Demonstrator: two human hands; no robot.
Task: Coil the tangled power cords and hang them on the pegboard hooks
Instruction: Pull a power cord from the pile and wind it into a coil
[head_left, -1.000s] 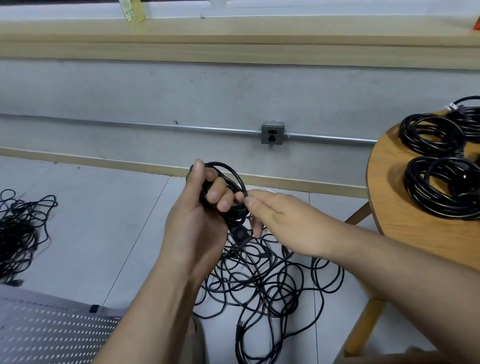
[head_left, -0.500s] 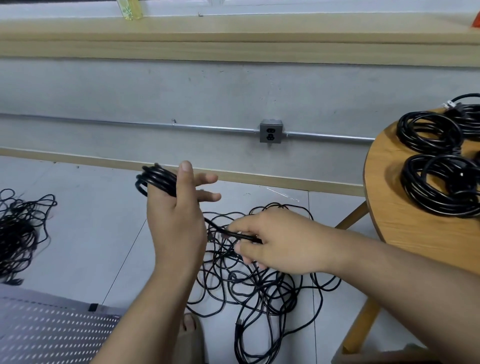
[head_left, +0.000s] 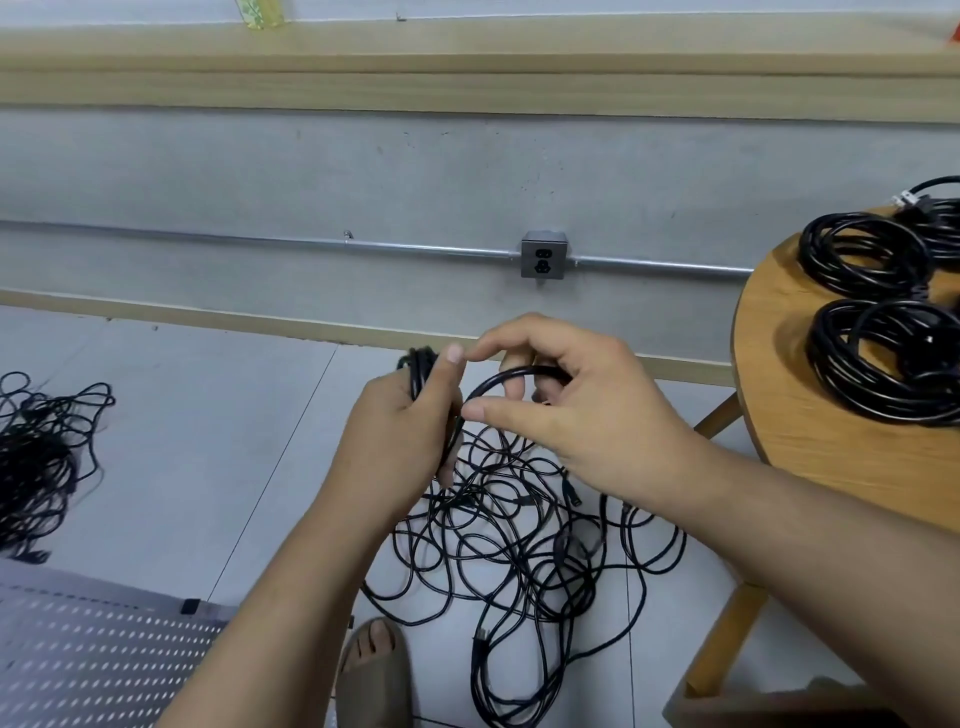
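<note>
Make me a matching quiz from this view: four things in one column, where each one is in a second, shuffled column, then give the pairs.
1 finished coils
2 pegboard
3 outlet
4 cord loop

A on the grey wall
B held between left hand and right hand
C on the round wooden table
D lower left corner of the view

Pairs: 1-C, 2-D, 3-A, 4-B

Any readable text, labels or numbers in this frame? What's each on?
None can be read.
Yellow-green strip on the ledge: patterned, too blurred to read.
White piece by the far coiled cord on the table: too small to tell any print.
Wall outlet: no marking visible.
</note>
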